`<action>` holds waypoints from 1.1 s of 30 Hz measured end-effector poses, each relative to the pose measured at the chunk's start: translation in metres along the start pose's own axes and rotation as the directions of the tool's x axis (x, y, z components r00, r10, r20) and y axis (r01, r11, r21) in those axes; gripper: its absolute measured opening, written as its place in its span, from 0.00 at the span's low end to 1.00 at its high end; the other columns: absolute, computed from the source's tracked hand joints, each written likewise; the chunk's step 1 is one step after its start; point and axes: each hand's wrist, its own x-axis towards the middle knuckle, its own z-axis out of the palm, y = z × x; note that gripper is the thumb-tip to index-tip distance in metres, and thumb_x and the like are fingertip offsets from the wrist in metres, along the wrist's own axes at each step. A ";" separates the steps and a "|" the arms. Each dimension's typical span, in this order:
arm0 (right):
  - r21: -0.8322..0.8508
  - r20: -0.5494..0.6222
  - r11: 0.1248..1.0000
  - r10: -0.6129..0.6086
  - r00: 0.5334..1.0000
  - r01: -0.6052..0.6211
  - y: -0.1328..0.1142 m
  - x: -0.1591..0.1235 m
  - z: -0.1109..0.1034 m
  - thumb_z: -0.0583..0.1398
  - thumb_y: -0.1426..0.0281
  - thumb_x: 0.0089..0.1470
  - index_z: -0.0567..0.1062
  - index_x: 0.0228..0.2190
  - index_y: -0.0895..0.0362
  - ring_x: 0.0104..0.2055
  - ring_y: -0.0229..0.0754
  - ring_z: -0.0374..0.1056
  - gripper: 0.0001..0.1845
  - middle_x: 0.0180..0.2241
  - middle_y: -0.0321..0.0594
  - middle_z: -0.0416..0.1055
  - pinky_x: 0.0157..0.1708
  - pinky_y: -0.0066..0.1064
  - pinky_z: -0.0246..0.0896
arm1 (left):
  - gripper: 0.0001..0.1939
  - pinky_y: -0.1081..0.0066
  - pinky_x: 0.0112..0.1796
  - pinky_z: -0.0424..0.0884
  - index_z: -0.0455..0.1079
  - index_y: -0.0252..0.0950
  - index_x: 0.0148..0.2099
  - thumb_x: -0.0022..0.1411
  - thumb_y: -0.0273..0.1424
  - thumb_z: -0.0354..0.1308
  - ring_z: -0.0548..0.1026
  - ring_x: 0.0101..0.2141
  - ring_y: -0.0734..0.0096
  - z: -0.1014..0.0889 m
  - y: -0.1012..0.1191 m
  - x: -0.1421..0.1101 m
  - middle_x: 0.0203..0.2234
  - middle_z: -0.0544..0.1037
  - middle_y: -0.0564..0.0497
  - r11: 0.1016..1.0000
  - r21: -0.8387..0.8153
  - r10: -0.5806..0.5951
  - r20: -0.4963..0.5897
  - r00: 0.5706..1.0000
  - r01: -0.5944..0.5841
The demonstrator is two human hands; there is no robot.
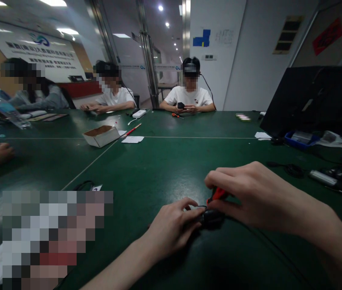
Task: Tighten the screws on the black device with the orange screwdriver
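My right hand (234,193) is closed around the red and black handle (218,194) of what looks like a screwdriver. Its tip is hidden behind my fingers and the black piece below. With bent fingers, my left hand (178,221) grips the left side of a small black device (213,218), holding it at the green tabletop. A thin black cable (267,239) runs from near the device toward the lower right. The device's exact kind cannot be made out.
A white open box (101,136), a red pencil-like stick (131,131) and paper slips (132,139) lie farther off. At right stand a black monitor (313,100), a blue tray (301,139) and cables (288,169). Several people sit around the table; another person's hand (0,153) rests at left.
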 end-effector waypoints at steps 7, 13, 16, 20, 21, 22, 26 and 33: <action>-0.005 0.038 1.000 0.012 0.999 -0.012 -0.005 -0.001 -0.005 0.58 0.69 0.55 0.63 0.33 0.53 0.25 0.35 0.60 0.06 0.30 0.31 0.68 0.22 0.28 0.44 | 0.14 0.68 0.40 0.72 0.70 0.44 0.53 0.66 0.29 0.53 0.75 0.41 0.63 0.001 0.000 0.000 0.49 0.71 0.48 1.000 0.001 -0.012 0.003 1.000 0.012; 0.025 0.035 1.000 0.005 0.999 -0.006 -0.005 -0.002 -0.003 0.55 0.71 0.58 0.62 0.37 0.53 0.25 0.35 0.61 0.05 0.31 0.31 0.68 0.22 0.27 0.45 | 0.14 0.68 0.38 0.72 0.70 0.43 0.54 0.67 0.29 0.52 0.75 0.40 0.63 0.000 0.002 0.000 0.49 0.71 0.47 1.000 0.009 -0.008 0.011 1.000 0.008; -0.058 -0.003 0.998 -0.002 1.000 0.002 -0.002 0.000 0.000 0.56 0.67 0.59 0.62 0.35 0.52 0.23 0.35 0.60 0.05 0.27 0.30 0.67 0.21 0.28 0.42 | 0.15 0.69 0.37 0.72 0.69 0.43 0.54 0.67 0.29 0.53 0.74 0.40 0.63 0.001 0.001 -0.001 0.50 0.71 0.47 1.000 0.006 -0.006 -0.001 1.000 0.006; -0.118 -0.004 0.993 -0.017 1.000 0.016 -0.002 0.001 0.000 0.57 0.65 0.59 0.62 0.31 0.52 0.22 0.36 0.59 0.08 0.25 0.29 0.65 0.21 0.29 0.41 | 0.15 0.69 0.37 0.72 0.69 0.44 0.54 0.67 0.29 0.52 0.74 0.40 0.64 0.003 -0.001 -0.002 0.49 0.71 0.48 1.000 0.004 0.000 -0.009 1.000 0.000; -0.101 0.004 0.995 -0.015 1.000 0.016 -0.003 0.001 0.000 0.57 0.65 0.59 0.63 0.31 0.52 0.23 0.36 0.59 0.07 0.26 0.30 0.65 0.22 0.28 0.42 | 0.15 0.69 0.38 0.72 0.69 0.44 0.54 0.67 0.29 0.52 0.74 0.40 0.64 0.003 -0.001 -0.001 0.49 0.71 0.48 1.000 0.003 0.001 -0.010 1.000 -0.001; -0.071 0.017 0.997 -0.010 1.000 0.011 -0.004 0.001 -0.001 0.57 0.66 0.58 0.63 0.32 0.52 0.24 0.36 0.60 0.06 0.28 0.30 0.66 0.22 0.28 0.43 | 0.15 0.69 0.38 0.72 0.69 0.44 0.54 0.67 0.29 0.52 0.74 0.40 0.64 0.003 -0.001 -0.001 0.49 0.71 0.48 1.000 0.003 0.001 -0.008 1.000 -0.001; 0.067 0.085 0.998 0.007 0.996 -0.013 -0.008 -0.002 -0.004 0.57 0.73 0.53 0.64 0.35 0.53 0.27 0.35 0.61 0.07 0.32 0.31 0.67 0.24 0.27 0.48 | 0.14 0.68 0.41 0.71 0.69 0.45 0.54 0.67 0.30 0.52 0.74 0.41 0.63 0.002 0.000 -0.001 0.50 0.70 0.48 1.000 0.008 0.001 0.005 1.000 -0.001; -0.007 0.008 1.000 -0.006 1.000 0.006 -0.004 0.001 0.001 0.55 0.70 0.59 0.63 0.35 0.53 0.24 0.34 0.59 0.03 0.30 0.31 0.67 0.22 0.27 0.44 | 0.15 0.68 0.38 0.72 0.69 0.44 0.54 0.66 0.29 0.54 0.74 0.39 0.64 0.004 -0.003 -0.002 0.50 0.70 0.48 1.000 0.020 -0.006 -0.007 1.000 0.006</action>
